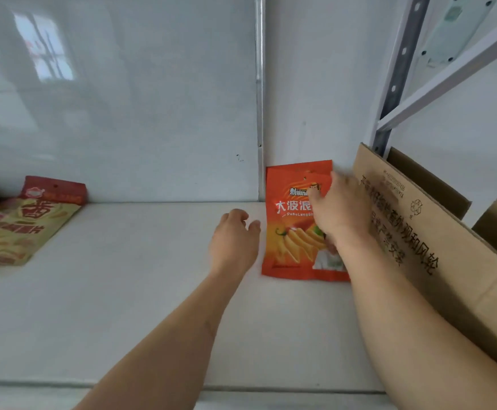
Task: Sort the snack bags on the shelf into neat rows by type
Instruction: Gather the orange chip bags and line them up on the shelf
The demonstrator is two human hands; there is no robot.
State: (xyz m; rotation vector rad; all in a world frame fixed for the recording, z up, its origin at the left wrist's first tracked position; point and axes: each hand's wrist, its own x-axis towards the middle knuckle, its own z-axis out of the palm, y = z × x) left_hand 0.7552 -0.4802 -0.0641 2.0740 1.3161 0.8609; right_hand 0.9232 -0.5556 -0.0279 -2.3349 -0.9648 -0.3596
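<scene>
An orange snack bag with a chilli and crinkle chips printed on it lies flat on the white shelf, near the back wall. A second bag of the same kind seems to lie on top of it. My right hand rests on the bag's right half, fingers pressed on it. Just left of the bag my left hand hovers with loosely curled fingers, holding nothing. At the far left, a tan and red chip bag lies atop a heap of other bags.
A brown cardboard box with printed characters stands at the right, touching my right forearm. A grey slotted shelf post rises behind it. A glossy white panel forms the back wall. The shelf's front edge runs along the bottom.
</scene>
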